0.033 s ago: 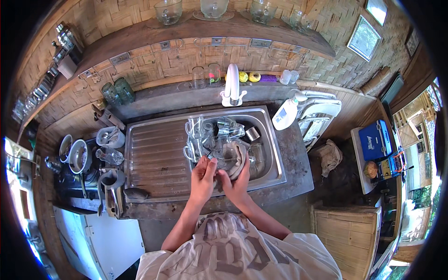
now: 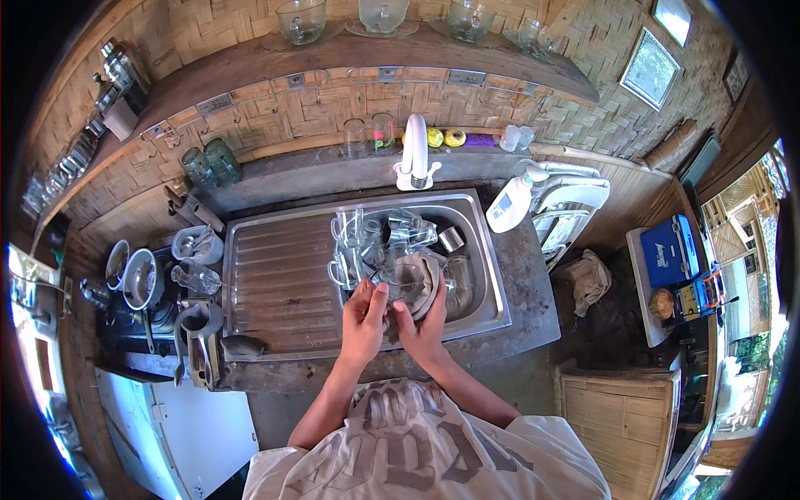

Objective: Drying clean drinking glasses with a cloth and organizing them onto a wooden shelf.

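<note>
Over the near part of the sink basin (image 2: 492,321), both my hands are closed around a clear glass cup (image 2: 405,275). My left hand (image 2: 363,321) grips its left side with bent fingers; the exact hold is partly hidden. A greyish-beige cloth (image 2: 432,283) is wrapped along the cup's right side, and my right hand (image 2: 423,329) presses it there, thumb toward the left hand. Just beyond lie several glass mugs (image 2: 348,225), with a shiny metal cup (image 2: 451,239) at the right of the pile and another glass (image 2: 458,283) beside my right fingers.
A white faucet (image 2: 415,154) stands behind the basin. The ribbed drainboard (image 2: 279,279) extends left, toward pots (image 2: 143,279) and a glass jar (image 2: 197,277). A white bottle (image 2: 510,204) stands at the sink's right corner. Glass bowls (image 2: 302,21) sit on the wooden shelf (image 2: 250,79) above.
</note>
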`<state>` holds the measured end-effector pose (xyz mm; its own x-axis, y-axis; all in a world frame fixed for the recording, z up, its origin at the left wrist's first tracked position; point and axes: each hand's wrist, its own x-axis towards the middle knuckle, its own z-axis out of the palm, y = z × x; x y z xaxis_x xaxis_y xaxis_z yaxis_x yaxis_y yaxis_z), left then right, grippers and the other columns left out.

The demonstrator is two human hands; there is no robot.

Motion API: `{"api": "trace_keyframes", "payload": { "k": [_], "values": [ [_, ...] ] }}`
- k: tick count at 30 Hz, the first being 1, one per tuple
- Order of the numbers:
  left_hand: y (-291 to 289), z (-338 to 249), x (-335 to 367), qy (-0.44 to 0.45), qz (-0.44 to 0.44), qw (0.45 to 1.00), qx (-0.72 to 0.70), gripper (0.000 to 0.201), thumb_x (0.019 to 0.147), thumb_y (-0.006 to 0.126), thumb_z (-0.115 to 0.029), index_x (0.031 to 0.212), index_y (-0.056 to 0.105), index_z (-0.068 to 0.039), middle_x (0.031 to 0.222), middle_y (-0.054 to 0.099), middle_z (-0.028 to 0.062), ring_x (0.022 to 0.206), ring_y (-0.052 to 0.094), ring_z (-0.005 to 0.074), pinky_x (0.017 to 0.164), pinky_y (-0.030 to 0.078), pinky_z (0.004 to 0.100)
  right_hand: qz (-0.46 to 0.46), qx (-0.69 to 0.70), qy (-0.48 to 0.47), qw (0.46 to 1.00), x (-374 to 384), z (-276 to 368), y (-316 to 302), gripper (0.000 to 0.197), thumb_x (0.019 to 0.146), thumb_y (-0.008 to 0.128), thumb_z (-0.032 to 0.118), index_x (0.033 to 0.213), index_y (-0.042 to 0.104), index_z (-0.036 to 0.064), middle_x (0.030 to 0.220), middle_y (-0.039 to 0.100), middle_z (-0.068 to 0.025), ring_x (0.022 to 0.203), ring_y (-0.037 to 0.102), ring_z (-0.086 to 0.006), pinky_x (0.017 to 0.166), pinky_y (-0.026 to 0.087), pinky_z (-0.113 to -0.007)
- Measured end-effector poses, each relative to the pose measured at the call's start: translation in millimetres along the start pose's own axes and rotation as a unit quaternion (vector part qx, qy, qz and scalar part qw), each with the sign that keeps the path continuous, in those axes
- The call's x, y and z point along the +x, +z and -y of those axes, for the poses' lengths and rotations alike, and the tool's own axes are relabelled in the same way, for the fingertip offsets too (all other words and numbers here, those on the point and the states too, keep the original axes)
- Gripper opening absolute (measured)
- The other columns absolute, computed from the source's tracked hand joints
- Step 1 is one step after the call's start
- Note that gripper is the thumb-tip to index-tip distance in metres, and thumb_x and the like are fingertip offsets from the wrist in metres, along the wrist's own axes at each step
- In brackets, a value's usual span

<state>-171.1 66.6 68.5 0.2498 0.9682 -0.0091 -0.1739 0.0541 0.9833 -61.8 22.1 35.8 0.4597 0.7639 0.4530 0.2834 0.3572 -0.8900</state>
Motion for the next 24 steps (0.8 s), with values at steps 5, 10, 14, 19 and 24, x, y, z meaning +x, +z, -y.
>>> {"api": "trace_keyframes", "payload": {
  "k": [5, 10, 14, 19, 24],
  "values": [
    [-3, 1, -5, -0.004, 0.025, 1.000, -0.005, 0.046, 0.103, 0.054, -0.025, 0.063, 0.044, -0.004, 0.074, 0.040, 0.0003, 0.072, 0.038, 0.0094, 0.064, 0.030, 0.0258, -0.054, 0.115, 0.133, 0.983, 14, 31, 2, 0.051, 0.102, 0.056, 0.030, 0.137, 0.044, -0.0043, 0.121, 0.060, -0.0111, 0.111, 0.057, -0.0146, 0.095, 0.045, -0.030],
    [-7, 14, -8, -0.050, 0.037, 0.991, -0.116, 0.043, 0.103, 0.054, -0.028, 0.066, 0.047, -0.007, 0.072, 0.039, -0.0023, 0.066, 0.036, 0.0072, 0.058, 0.027, 0.0242, -0.045, 0.243, 0.283, 0.927, 25, 21, -11, 0.045, 0.107, 0.045, 0.038, 0.117, 0.060, -0.0028, 0.105, 0.067, -0.0061, 0.099, 0.062, -0.0110, 0.088, 0.049, -0.028],
    [-7, 28, -4, -0.174, -0.016, 0.942, -0.288, 0.029, 0.103, 0.053, -0.029, 0.085, 0.056, -0.006, 0.078, 0.051, 0.0003, 0.070, 0.049, 0.0116, 0.066, 0.041, 0.0285, -0.055, 0.376, 0.350, 0.856, 30, 25, -9, 0.046, 0.105, 0.047, 0.042, 0.118, 0.061, 0.0000, 0.100, 0.068, -0.0057, 0.086, 0.067, -0.0136, 0.077, 0.055, -0.029],
    [-10, 57, 2, -0.194, -0.093, 0.942, -0.258, 0.034, 0.104, 0.045, -0.027, 0.107, 0.062, 0.002, 0.100, 0.069, 0.0138, 0.086, 0.068, 0.0240, 0.078, 0.056, 0.0379, -0.074, 0.346, 0.371, 0.858, 16, 16, 2, 0.040, 0.103, 0.053, 0.039, 0.112, 0.063, 0.0016, 0.099, 0.067, -0.0028, 0.086, 0.064, -0.0097, 0.077, 0.052, -0.026],
    [-11, 66, 7, -0.252, -0.144, 0.902, -0.319, 0.038, 0.097, 0.053, -0.029, 0.113, 0.064, 0.004, 0.105, 0.069, 0.0149, 0.093, 0.067, 0.0263, 0.084, 0.053, 0.0373, -0.025, 0.253, 0.325, 0.911, -1, 3, 8, 0.038, 0.103, 0.056, 0.037, 0.112, 0.065, 0.0009, 0.094, 0.065, 0.0006, 0.083, 0.059, -0.0061, 0.073, 0.048, -0.023]
  ]
}}
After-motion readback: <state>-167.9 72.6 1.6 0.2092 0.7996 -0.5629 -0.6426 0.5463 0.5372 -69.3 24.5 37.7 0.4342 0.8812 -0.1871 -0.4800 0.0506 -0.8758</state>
